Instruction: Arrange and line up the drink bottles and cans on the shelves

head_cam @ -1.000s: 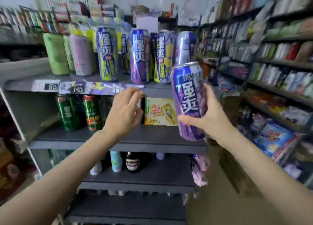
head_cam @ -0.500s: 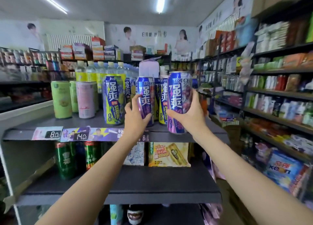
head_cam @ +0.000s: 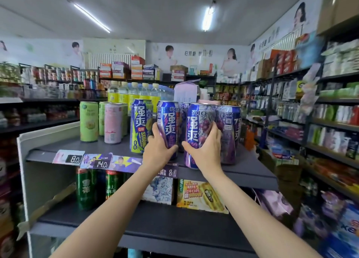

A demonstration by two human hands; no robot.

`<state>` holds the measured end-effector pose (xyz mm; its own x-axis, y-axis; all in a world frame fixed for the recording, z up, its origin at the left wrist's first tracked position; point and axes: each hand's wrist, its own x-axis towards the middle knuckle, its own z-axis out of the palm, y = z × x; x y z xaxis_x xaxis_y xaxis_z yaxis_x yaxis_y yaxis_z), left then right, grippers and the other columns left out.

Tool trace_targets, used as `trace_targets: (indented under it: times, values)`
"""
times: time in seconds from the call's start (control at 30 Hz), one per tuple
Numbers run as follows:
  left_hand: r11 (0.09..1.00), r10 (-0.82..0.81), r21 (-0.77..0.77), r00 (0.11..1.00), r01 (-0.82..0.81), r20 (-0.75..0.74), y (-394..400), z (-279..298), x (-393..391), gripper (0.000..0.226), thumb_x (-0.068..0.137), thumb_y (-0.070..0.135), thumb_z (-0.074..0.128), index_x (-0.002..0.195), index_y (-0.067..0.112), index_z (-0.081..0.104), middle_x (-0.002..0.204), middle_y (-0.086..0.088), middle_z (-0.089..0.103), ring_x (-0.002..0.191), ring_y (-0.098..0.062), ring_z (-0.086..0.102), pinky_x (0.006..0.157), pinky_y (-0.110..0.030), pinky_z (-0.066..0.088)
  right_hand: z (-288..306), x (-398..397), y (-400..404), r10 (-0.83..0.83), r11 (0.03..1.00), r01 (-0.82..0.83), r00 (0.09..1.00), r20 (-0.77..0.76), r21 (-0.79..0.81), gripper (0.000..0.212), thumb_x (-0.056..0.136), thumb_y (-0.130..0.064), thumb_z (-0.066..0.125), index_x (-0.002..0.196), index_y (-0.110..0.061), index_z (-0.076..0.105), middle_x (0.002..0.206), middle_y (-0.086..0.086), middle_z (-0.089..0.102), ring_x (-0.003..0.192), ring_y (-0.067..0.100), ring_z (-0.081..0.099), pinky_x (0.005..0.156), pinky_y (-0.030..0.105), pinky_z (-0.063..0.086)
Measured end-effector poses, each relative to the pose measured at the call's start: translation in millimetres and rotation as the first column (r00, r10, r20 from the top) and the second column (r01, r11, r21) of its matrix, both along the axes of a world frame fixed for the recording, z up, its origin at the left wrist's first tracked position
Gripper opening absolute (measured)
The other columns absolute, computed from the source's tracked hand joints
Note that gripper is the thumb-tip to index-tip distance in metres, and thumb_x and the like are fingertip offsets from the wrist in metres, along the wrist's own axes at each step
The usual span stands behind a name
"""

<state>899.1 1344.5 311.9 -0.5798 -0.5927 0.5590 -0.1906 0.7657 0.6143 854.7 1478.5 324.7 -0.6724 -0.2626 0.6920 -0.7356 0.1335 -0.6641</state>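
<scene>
A: Which step?
B: Lining up. Right hand (head_cam: 206,150) gripped purple can (head_cam: 196,135) at top shelf (head_cam: 252,166) front edge; left hand (head_cam: 158,147) curled round blue can (head_cam: 168,127) just left.
A: Next?
B: Prob. set it flush w/ the row.

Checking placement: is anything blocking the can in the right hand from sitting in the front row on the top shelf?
Nothing visible blocks it. The right hand grips the purple can at the top shelf front edge, between the can held by the left hand and another purple can.
</scene>
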Motion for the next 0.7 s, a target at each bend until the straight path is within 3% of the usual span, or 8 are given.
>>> trace_targets:
  times: [0.17, 0.3, 0.33, 0.4, 0.47, 0.53, 0.6, 0.7]
  values:
    - [0.994, 0.038, -0.102, 0.996, -0.029, 0.086, -5.7, 9.4, 15.8, 0.073, 0.082, 0.042, 0.065, 0.134, 0.007, 0.028, 0.125, -0.016, 0.048, 0.107, -0.033, 0.055, 0.086, -0.041, 0.047, -1.8, 3.2, -21.2, 0.011, 0.999, -0.01, 1.0, 0.013, -0.032, 0.099, 0.075, -0.021, 0.077, 0.147, -0.008, 0.012, 0.145, 0.01, 0.024, 0.135, 0.022, 0.028, 0.108, 0.029, 0.025]
    - [0.969, 0.093, -0.194, 0.957, -0.15, -0.276, -33.4, 13.5, 41.4, 0.053, 0.083, 0.03, 0.064, 0.123, 0.004, 0.041, 0.118, -0.014, 0.048, 0.108, -0.031, 0.047, 0.086, -0.034, 0.04, -4.0, 8.4, -40.2, -0.065, 0.996, 0.065, 0.998, 0.01, -0.058, 0.096, 0.076, -0.021, 0.076, 0.147, -0.006, 0.012, 0.145, 0.011, 0.02, 0.134, 0.023, 0.029, 0.109, 0.03, 0.025]
    - [0.97, 0.121, -0.168, 0.948, -0.176, -0.296, -43.4, 15.2, 44.3, 0.06, 0.081, 0.03, 0.067, 0.127, 0.003, 0.039, 0.121, -0.016, 0.045, 0.112, -0.032, 0.043, 0.092, -0.037, 0.038, -4.7, 8.8, -44.3, -0.092, 0.994, 0.092, 0.996, 0.003, -0.064, 0.096, 0.076, -0.02, 0.076, 0.146, -0.005, 0.013, 0.143, 0.01, 0.02, 0.134, 0.024, 0.03, 0.11, 0.031, 0.026]
    - [0.99, 0.121, -0.052, 0.976, -0.132, -0.18, -65.8, 17.4, 42.2, 0.084, 0.077, 0.035, 0.072, 0.138, 0.001, 0.025, 0.134, -0.02, 0.036, 0.125, -0.034, 0.034, 0.104, -0.042, 0.031, -5.2, 8.7, -50.6, -0.135, 0.989, 0.135, 0.991, 0.001, -0.064, 0.096, 0.075, -0.021, 0.076, 0.146, -0.004, 0.013, 0.143, 0.011, 0.02, 0.134, 0.026, 0.03, 0.111, 0.035, 0.027]
    - [0.986, -0.052, 0.155, 0.995, 0.066, -0.089, -85.0, 19.5, 35.6, 0.105, 0.071, 0.037, 0.077, 0.144, 0.005, 0.01, 0.144, -0.018, 0.029, 0.132, -0.031, 0.031, 0.108, -0.046, 0.03, -3.9, 9.3, -53.2, -0.159, 0.986, 0.16, 0.987, 0.018, -0.043, 0.097, 0.076, -0.022, 0.076, 0.147, -0.006, 0.011, 0.146, 0.012, 0.018, 0.136, 0.027, 0.026, 0.111, 0.035, 0.026]
    - [0.913, -0.266, 0.283, 0.955, 0.293, -0.127, -98.3, 18.2, 29.0, 0.111, 0.063, 0.031, 0.083, 0.145, 0.012, 0.01, 0.142, -0.012, 0.039, 0.126, -0.025, 0.044, 0.105, -0.045, 0.038, -1.7, 10.0, -54.8, -0.172, 0.985, 0.173, 0.984, 0.038, -0.02, 0.1, 0.075, -0.025, 0.076, 0.147, -0.008, 0.009, 0.15, 0.013, 0.015, 0.14, 0.026, 0.02, 0.111, 0.035, 0.023]
    - [0.89, -0.324, 0.29, 0.936, 0.351, -0.14, -105.1, 14.8, 24.3, 0.111, 0.056, 0.029, 0.088, 0.141, 0.016, 0.018, 0.135, -0.007, 0.047, 0.117, -0.021, 0.052, 0.102, -0.043, 0.043, 0.8, 13.0, -56.5, -0.178, 0.984, 0.178, 0.983, 0.048, 0.002, 0.104, 0.074, -0.028, 0.077, 0.148, -0.01, 0.006, 0.153, 0.013, 0.011, 0.141, 0.025, 0.014, 0.111, 0.034, 0.017]
    - [0.901, -0.321, 0.263, 0.937, 0.346, -0.133, -115.9, 9.4, 16.8, 0.121, 0.038, 0.054, 0.082, 0.138, 0.021, 0.023, 0.13, -0.003, 0.052, 0.115, -0.022, 0.055, 0.1, -0.046, 0.044, 2.1, 16.5, -63.2, -0.206, 0.978, 0.205, 0.977, 0.05, 0.036, 0.109, 0.072, -0.03, 0.078, 0.148, -0.01, 0.003, 0.155, 0.013, 0.007, 0.143, 0.023, 0.01, 0.112, 0.035, 0.014]
